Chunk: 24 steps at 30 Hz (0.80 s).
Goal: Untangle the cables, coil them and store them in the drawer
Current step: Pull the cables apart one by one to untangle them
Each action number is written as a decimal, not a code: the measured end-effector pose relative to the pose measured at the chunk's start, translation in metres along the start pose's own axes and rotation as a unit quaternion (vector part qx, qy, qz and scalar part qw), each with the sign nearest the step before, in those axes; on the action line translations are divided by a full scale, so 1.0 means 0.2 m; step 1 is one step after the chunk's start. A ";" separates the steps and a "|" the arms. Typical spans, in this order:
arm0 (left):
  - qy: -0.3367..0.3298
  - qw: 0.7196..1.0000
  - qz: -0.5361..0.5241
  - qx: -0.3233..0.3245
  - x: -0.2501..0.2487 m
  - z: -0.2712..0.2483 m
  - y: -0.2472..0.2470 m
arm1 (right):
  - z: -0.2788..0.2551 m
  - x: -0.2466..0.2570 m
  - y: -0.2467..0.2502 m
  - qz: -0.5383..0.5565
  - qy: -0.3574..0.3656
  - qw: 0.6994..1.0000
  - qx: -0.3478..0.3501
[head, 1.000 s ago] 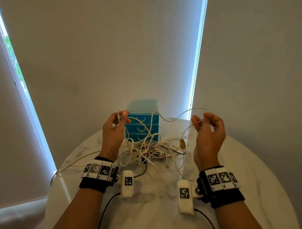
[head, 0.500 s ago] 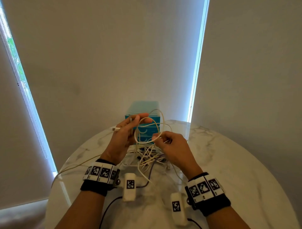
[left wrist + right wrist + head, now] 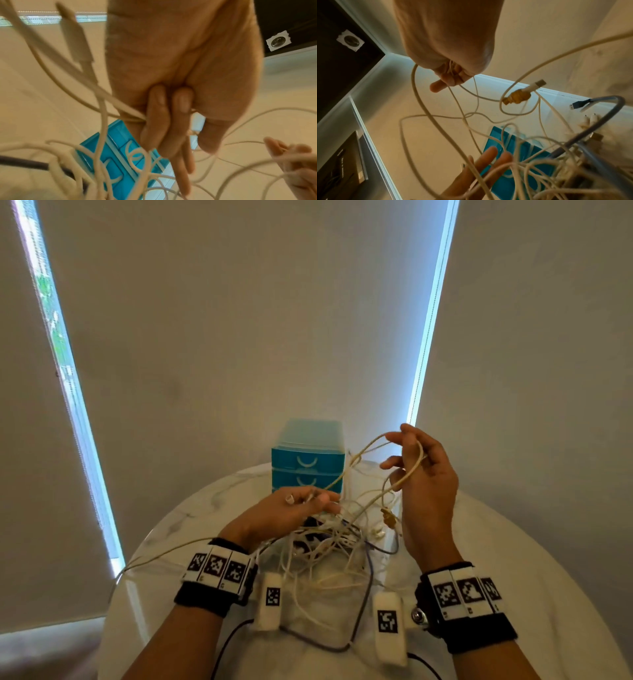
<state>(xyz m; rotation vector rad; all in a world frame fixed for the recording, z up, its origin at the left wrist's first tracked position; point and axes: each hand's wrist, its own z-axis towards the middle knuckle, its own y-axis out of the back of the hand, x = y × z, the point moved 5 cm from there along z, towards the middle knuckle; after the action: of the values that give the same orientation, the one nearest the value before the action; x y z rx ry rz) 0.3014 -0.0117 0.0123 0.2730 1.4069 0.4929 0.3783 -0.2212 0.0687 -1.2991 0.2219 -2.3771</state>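
Observation:
A tangle of white cables (image 3: 329, 546) lies on the round marble table (image 3: 513, 577), with a grey cable (image 3: 359, 604) looping toward me. My left hand (image 3: 301, 505) hovers low over the tangle and pinches one white cable (image 3: 130, 115) near its plug, thumb against curled fingers. Up and to the right, my right hand (image 3: 411, 460) is raised and holds a loop of the same white cable (image 3: 407, 470) in its curled fingers (image 3: 452, 78). Behind the tangle stands the blue drawer unit (image 3: 308, 460), its drawers closed.
A yellow-tipped plug (image 3: 517, 97) and a grey USB plug (image 3: 575, 106) hang among the cables. One thin white cable (image 3: 164, 556) trails off the table's left edge. Walls with window blinds rise close behind the table.
My right hand has moved from beside the left up and to the right, drawing out a cable loop. My left hand has dropped lower toward the tangle.

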 end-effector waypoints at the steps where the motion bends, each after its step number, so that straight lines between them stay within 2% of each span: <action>1: 0.007 0.999 -0.005 -0.054 0.00 0.00 0.03 | 0.00 0.00 0.02 0.013 -0.001 1.000 -0.005; 3: 0.008 0.990 -0.030 -0.134 0.00 0.00 0.08 | -0.01 0.00 0.03 0.029 -0.012 1.000 -0.002; 7: -0.042 0.971 -0.088 -0.216 -0.01 0.00 0.10 | -0.06 -0.04 0.05 0.020 -0.028 0.999 0.012; 9: -0.056 0.973 -0.083 -0.210 -0.02 0.01 0.09 | -0.08 -0.05 0.04 0.025 -0.039 0.998 0.031; 12: -0.057 0.985 -0.043 -0.155 -0.04 0.02 0.02 | -0.13 -0.05 -0.03 0.042 -0.065 0.993 0.089; 15: -0.078 0.982 0.043 -0.168 -0.03 0.03 -0.01 | -0.16 -0.05 -0.08 0.028 -0.071 0.990 0.117; 17: -0.099 0.972 0.048 -0.206 -0.03 0.03 0.02 | -0.15 -0.03 -0.06 0.017 -0.054 0.994 0.091; 19: -0.102 0.970 0.029 -0.219 -0.03 0.02 0.07 | -0.12 -0.02 0.02 -0.004 -0.035 0.999 0.007; 22: -0.073 0.970 0.031 -0.229 0.03 0.01 0.15 | -0.08 -0.01 0.16 0.022 -0.019 0.993 -0.114; 24: -0.038 0.966 0.046 -0.252 0.10 0.02 0.19 | -0.06 0.00 0.21 0.043 -0.017 0.990 -0.134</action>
<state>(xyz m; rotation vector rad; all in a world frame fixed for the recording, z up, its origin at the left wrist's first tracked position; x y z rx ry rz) 0.3007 0.0322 0.0130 -0.0559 1.1513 0.8872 0.3809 -0.2586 0.0480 -1.4161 0.5918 -2.3088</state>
